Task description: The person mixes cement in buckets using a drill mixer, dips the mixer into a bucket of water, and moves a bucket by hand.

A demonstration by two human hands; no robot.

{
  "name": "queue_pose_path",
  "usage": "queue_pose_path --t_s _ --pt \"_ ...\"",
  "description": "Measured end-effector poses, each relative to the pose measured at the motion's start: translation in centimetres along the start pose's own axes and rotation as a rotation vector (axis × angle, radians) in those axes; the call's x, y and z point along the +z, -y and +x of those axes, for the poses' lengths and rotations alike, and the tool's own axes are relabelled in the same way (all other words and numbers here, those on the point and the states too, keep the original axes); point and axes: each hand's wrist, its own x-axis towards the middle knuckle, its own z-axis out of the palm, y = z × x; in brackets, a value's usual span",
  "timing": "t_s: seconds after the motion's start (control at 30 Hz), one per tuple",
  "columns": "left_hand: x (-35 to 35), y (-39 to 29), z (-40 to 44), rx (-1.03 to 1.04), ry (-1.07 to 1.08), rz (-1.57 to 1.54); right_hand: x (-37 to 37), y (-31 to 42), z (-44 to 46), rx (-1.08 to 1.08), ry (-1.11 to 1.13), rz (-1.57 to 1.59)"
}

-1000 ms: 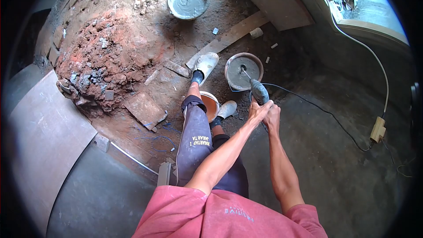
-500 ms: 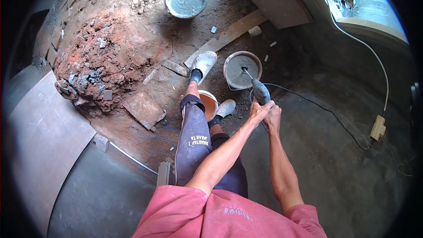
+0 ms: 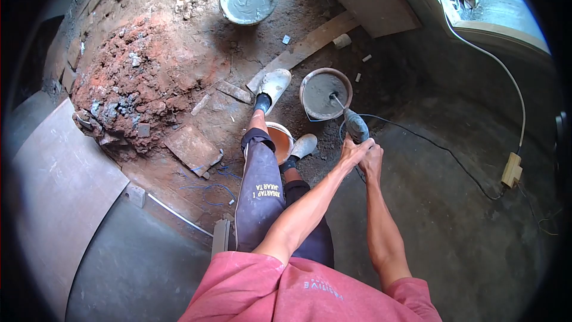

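Both hands are closed on a dark power drill (image 3: 356, 126). My left hand (image 3: 353, 151) and my right hand (image 3: 372, 156) meet at its rear end. From the drill a thin rod (image 3: 338, 101) slants into grey wet mix in a round bucket (image 3: 350, 91). The rod enters the mix toward the bucket's right side. A dark cable (image 3: 429, 143) trails from the drill to the right.
Another basin (image 3: 273, 9) of grey mix stands at the top. An orange-lined bucket (image 3: 280, 143) is between my feet. Left lies a red soil heap (image 3: 131, 77); a yellowish socket block (image 3: 512, 171) is at right, a plank (image 3: 304, 48) beyond my foot.
The rod has shifted from the middle of the bucket toward its right side. The drill and my hands have moved slightly right, still together.
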Motion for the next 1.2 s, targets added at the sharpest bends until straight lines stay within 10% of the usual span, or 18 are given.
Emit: queue_pose_path --t_s 1.2 --pt "-3.4 0.8 -2.1 0.029 -0.170 0.095 2.6 1.6 -2.4 -0.103 0.067 -0.013"
